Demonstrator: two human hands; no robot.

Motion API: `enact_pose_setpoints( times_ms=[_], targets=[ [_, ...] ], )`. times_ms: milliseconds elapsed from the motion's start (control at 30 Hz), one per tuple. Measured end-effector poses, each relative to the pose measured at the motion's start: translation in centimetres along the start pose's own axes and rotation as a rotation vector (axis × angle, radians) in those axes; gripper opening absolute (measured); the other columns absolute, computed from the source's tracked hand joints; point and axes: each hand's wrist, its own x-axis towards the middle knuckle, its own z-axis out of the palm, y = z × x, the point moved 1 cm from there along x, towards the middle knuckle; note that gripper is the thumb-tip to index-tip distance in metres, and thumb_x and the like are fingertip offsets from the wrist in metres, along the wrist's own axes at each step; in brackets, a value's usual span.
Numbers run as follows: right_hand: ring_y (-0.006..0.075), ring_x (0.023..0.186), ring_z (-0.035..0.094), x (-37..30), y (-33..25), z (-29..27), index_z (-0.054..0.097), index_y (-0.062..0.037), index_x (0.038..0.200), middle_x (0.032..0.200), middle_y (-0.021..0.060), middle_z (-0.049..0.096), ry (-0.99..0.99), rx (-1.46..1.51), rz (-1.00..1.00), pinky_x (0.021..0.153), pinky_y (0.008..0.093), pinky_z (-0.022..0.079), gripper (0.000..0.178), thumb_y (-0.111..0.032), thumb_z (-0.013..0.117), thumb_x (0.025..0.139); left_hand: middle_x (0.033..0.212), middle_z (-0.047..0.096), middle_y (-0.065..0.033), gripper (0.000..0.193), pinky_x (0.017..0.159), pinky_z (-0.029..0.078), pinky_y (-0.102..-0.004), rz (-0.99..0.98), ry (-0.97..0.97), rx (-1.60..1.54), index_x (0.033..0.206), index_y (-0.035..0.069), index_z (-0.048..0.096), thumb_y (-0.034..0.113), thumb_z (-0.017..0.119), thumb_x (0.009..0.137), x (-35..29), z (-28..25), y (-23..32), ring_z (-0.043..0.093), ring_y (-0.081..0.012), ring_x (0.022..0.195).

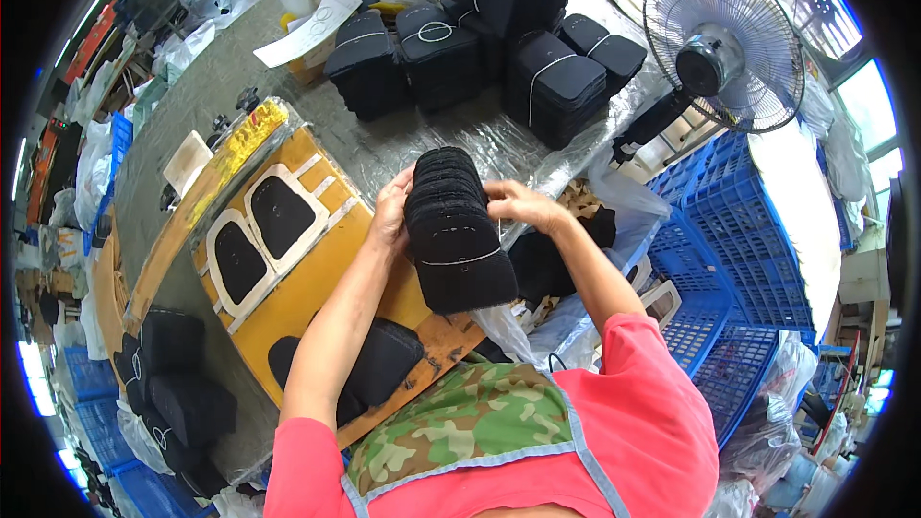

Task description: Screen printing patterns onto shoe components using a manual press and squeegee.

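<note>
**1 black stack sits between 2 bare hands**

From my far-off seat, I see both arms bent and reaching in from the bottom, leaning toward each other like a tent. The left hand [390,211] curves along the stack's left side, gripping it. The right hand [523,203] is on the other side, a bit higher, with bent fingers and their tips by the stack's right edge. I cannot tell if those fingers pinch the stack or just touch it.

The black stack [465,283] is longer than it is wide. Its long way runs from the person's chest out to the table [225,67]. The far end is round and tips a little to the left; the near end points back to the apron [470,422]. At the far end I see many thin edges in a row. 1 pale string goes across the near part.

The stack is right in front of the chest, by the right side of the yellow board [259,326]. Most of its near half pokes out below both hands.
</note>
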Motion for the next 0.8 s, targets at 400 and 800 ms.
enact_pose_setpoints(
  times_ms=[400,800],
  targets=[
    [0.0179,0.117,0.052,-3.7,3.7,4.7,0.046,0.0019,0.135,0.125,0.0098,0.056,0.423,0.355,-0.186,0.103,0.0309,0.040,0.054,-0.019,0.060,0.088,0.097,0.068,-0.0094,0.026,0.074,0.056,-0.0282,-0.152,0.303,0.190,0.106,0.001,0.064,0.016,0.044,0.098,-1.5,1.2,-2.4,0.066,-0.0159,0.082],
    [0.0311,0.149,0.011,-9.8,2.5,10.3,0.015,-0.0012,0.154,0.158,0.0217,0.015,0.419,0.013,-0.474,0.120,0.0439,0.013,0.122,-0.058,0.080,0.067,0.100,0.068,-0.0108,0.028,0.077,0.057,-0.0318,-0.203,0.296,0.191,0.109,0.002,0.059,0.024,0.044,0.100,-1.6,1.0,-2.9,0.068,-0.0178,0.085]
  ],
)
